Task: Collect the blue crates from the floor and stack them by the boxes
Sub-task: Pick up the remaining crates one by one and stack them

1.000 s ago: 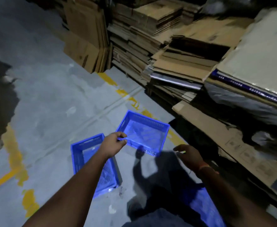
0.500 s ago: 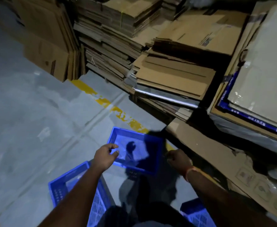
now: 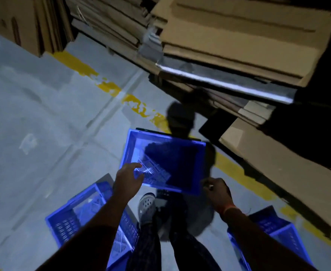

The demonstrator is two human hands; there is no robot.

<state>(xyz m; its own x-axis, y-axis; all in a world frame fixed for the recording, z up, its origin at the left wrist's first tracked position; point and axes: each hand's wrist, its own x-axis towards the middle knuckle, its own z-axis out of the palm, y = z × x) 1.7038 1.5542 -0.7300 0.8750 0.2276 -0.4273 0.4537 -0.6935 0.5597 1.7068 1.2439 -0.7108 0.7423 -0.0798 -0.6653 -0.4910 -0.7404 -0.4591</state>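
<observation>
Our left hand (image 3: 128,180), fingers spread, and right hand (image 3: 217,189), fingers curled, hover at the near rim of a crate (image 3: 166,163) on the floor (image 3: 43,118) beside cardboard (image 3: 239,45).

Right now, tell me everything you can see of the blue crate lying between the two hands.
The blue crate is a rectangular open-topped tray that looks like plastic, with a raised rim, shallow walls and a slotted grid floor. It appears empty. It sits upright, slightly skewed, on the grey floor close to the yellow line, near the flattened cardboard stacks. A dark shadow covers most of its inside. The left hand reaches over its near-left corner with fingers spread; the right hand is at its near-right corner. Whether either grips it is unclear.
</observation>
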